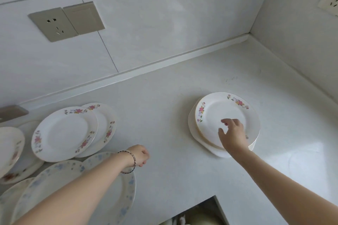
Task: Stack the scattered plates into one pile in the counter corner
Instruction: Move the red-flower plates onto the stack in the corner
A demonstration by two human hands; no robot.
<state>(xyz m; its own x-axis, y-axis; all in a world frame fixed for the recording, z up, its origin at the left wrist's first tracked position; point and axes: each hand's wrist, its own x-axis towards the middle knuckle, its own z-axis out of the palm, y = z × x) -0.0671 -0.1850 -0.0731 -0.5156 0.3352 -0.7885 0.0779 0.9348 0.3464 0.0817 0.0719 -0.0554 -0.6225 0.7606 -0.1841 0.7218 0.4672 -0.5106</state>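
Squaring top plate (222,113) on pile (191,124) needs right hand (233,133), fingers spread and loose, nudging rim flush; pile sits short of bench (164,97) corner. Left hand (140,155) loosely curled, empty, near scattered plates (64,133).

Head-worn, close, downward over counter (164,107)
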